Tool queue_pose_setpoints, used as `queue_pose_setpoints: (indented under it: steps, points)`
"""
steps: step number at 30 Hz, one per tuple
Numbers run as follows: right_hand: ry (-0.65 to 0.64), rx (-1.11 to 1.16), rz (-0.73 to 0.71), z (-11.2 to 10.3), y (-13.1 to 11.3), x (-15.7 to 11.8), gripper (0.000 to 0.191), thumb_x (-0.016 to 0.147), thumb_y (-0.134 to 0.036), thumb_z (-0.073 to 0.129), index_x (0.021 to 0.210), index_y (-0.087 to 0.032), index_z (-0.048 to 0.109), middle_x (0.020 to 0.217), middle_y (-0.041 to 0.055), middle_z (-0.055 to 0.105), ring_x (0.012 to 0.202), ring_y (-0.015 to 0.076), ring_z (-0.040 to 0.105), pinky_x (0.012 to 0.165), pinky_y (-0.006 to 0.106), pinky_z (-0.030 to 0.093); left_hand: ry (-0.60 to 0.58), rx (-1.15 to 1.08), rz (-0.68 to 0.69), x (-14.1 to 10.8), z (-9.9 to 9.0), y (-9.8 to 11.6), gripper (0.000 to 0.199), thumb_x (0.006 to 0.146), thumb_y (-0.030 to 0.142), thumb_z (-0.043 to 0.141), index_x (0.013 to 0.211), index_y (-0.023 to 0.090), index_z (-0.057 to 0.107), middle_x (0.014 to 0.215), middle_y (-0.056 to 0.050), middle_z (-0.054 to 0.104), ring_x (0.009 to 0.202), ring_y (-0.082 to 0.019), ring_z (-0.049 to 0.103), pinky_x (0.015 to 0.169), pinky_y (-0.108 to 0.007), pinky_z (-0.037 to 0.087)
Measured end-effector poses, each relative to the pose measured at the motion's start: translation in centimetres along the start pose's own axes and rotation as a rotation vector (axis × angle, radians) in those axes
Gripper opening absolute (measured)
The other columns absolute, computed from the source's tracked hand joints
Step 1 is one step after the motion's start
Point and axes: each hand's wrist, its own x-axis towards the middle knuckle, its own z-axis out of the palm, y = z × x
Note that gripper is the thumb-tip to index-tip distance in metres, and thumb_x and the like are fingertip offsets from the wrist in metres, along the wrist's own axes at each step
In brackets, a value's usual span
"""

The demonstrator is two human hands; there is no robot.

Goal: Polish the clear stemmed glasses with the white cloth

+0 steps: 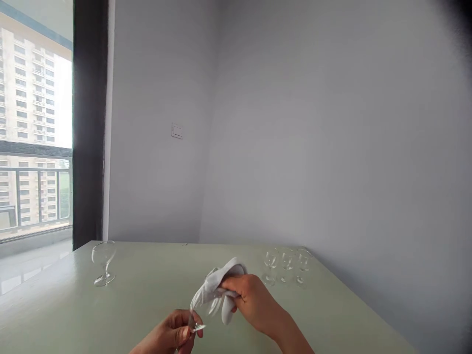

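Clear glass is the stuff of everything here, so each piece looks light, rigid, smooth and easily broken. Farthest left on the pale green desk (pixel 147 295) stands a single clear stemmed wine glass (pixel 103 263), upright on its round foot, well apart from the hands.

Low in the middle, the left hand (pixel 173 337) has its fingers (pixel 184 334) closed around the foot and stem of a small clear stemmed glass (pixel 199 314), held tilted above the desk. Just right of it, the right hand (pixel 254 300) grips a soft white cloth (pixel 217 290), fingers curled shut over the bunched fabric, which wraps over the bowl of the held glass; how much of the bowl is covered is hard to tell through the folds.

That glass probably weighs little, yet its thin stem and rim seem the weak points, and bare glass would likely slip under damp fingers. Holding it low, at the foot and base of the stem, with the cloth cushioning the bowl, looks the safer hold; squeezing the bowl hard could crack it.

Farther right, three small clear stemmed glasses (pixel 287 265) stand upright in a close row near the back of the desk.
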Motion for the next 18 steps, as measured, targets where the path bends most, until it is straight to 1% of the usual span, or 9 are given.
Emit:
queue_pose_setpoints:
  steps: [3,5,7,9,11,12,14,16,18]
  points:
    - [0.269,-0.137,0.217,0.2,3.0,1.0,0.045,0.072,-0.01,0.042,0.105,-0.029,0.065,0.084,0.001,0.067,0.06,0.0155,0.058,0.062,0.029,0.044,0.23,-0.027,0.062,0.7,0.0,-0.3,0.05,0.064,0.059,0.067,0.084,0.014,0.062,0.044,0.004,0.05,0.041,-0.006,0.036,0.042,-0.018,0.019]
    - [0.41,-0.197,0.32,0.6,4.8,1.4,0.036,0.077,-0.015,0.041,0.101,-0.026,0.066,0.093,0.0044,0.065,0.059,0.0158,0.058,0.06,0.031,0.045,0.357,-0.072,0.112,1.3,0.0,-0.6,0.055,0.064,0.063,0.065,0.09,0.015,0.062,0.05,0.003,0.051,0.05,-0.008,0.044,0.048,-0.019,0.027]
    - [0.494,-0.234,0.325,1.4,5.6,1.5,0.03,0.081,-0.019,0.041,0.096,-0.024,0.066,0.106,0.0077,0.059,0.069,0.018,0.06,0.061,0.031,0.046,0.431,-0.124,0.15,1.8,0.1,-0.9,0.056,0.065,0.065,0.062,0.093,0.016,0.062,0.052,0.005,0.049,0.054,-0.009,0.045,0.055,-0.021,0.032]
    - [0.546,-0.261,0.259,2.9,5.2,1.5,0.028,0.083,-0.02,0.04,0.095,-0.021,0.065,0.105,0.0099,0.054,0.079,0.0202,0.06,0.064,0.032,0.047,0.474,-0.172,0.17,2.1,0.5,-1.3,0.054,0.067,0.065,0.06,0.091,0.017,0.061,0.051,0.007,0.043,0.052,-0.009,0.042,0.059,-0.023,0.035]
    - [0.536,-0.289,0.122,5.0,4.0,1.3,0.03,0.084,-0.021,0.04,0.105,-0.021,0.062,0.099,0.0101,0.052,0.083,0.0217,0.058,0.068,0.033,0.048,0.487,-0.213,0.174,2.3,0.9,-1.7,0.051,0.066,0.065,0.061,0.085,0.017,0.062,0.047,0.009,0.038,0.047,-0.007,0.035,0.058,-0.024,0.035]
    - [0.51,-0.311,0.036,6.2,3.2,1.2,0.032,0.084,-0.024,0.044,0.11,-0.023,0.06,0.099,0.0101,0.051,0.085,0.0232,0.058,0.07,0.034,0.048,0.489,-0.226,0.176,2.4,1.2,-1.9,0.05,0.064,0.064,0.064,0.08,0.017,0.062,0.045,0.009,0.038,0.046,-0.007,0.034,0.056,-0.024,0.035]
    - [0.431,-0.36,-0.112,8.4,1.8,1.0,0.04,0.079,-0.037,0.053,0.119,-0.029,0.056,0.099,0.0096,0.049,0.085,0.0262,0.057,0.069,0.037,0.048,0.495,-0.246,0.17,2.3,1.5,-2.3,0.046,0.057,0.059,0.072,0.072,0.017,0.061,0.047,0.007,0.043,0.047,-0.008,0.037,0.053,-0.023,0.033]
    - [0.359,-0.365,-0.176,9.9,1.0,0.8,0.046,0.076,-0.05,0.055,0.119,-0.033,0.056,0.097,0.0084,0.048,0.078,0.0256,0.057,0.063,0.036,0.048,0.496,-0.261,0.127,2.2,1.7,-2.7,0.045,0.05,0.053,0.079,0.069,0.017,0.06,0.051,0.006,0.049,0.049,-0.009,0.041,0.05,-0.022,0.031]
    - [0.333,-0.337,-0.151,10.6,0.7,0.6,0.039,0.082,-0.051,0.045,0.114,-0.034,0.059,0.09,0.0065,0.047,0.068,0.0211,0.055,0.055,0.031,0.045,0.47,-0.267,0.087,2.1,1.9,-3.0,0.044,0.05,0.052,0.079,0.067,0.017,0.058,0.051,0.005,0.05,0.047,-0.009,0.041,0.048,-0.022,0.028]
